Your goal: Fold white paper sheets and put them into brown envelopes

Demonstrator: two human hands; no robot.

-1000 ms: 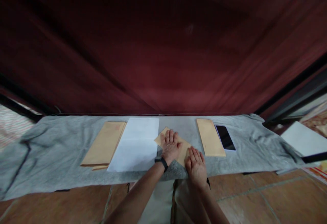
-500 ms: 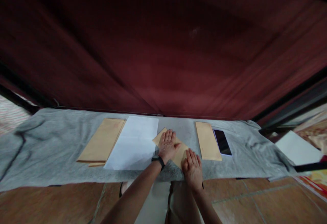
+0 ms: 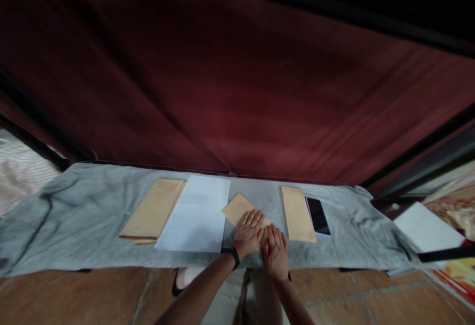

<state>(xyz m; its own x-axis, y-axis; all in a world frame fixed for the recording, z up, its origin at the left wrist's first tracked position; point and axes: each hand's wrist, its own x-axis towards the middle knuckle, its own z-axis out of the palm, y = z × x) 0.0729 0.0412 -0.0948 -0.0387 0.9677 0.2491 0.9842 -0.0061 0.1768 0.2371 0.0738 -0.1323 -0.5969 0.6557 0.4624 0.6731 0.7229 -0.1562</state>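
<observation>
A brown paper envelope [image 3: 238,207] lies aslant on the grey cloth in front of me. My left hand [image 3: 248,232], with a black band at the wrist, presses flat on its lower middle, fingers stretched out. Right beside it, my right hand [image 3: 275,253] lies flat over the envelope's near right end, fingers stretched. Both hands cover much of the envelope's near part. Left of it rest white paper sheets [image 3: 196,213], and beyond them a stack of brown envelopes [image 3: 154,208]. To the right lies another brown envelope [image 3: 299,213].
A phone [image 3: 318,216] lies beside the right-hand envelope. The grey cloth [image 3: 85,211] covers the long narrow surface, with a dark red panel [image 3: 237,92] rising behind it. A white flat object [image 3: 426,228] is at the far right. Tiled floor [image 3: 334,290] shows below.
My left hand has slid down and right along the envelope, closer to my right hand, uncovering its upper left part. The camera view has shifted slightly.
</observation>
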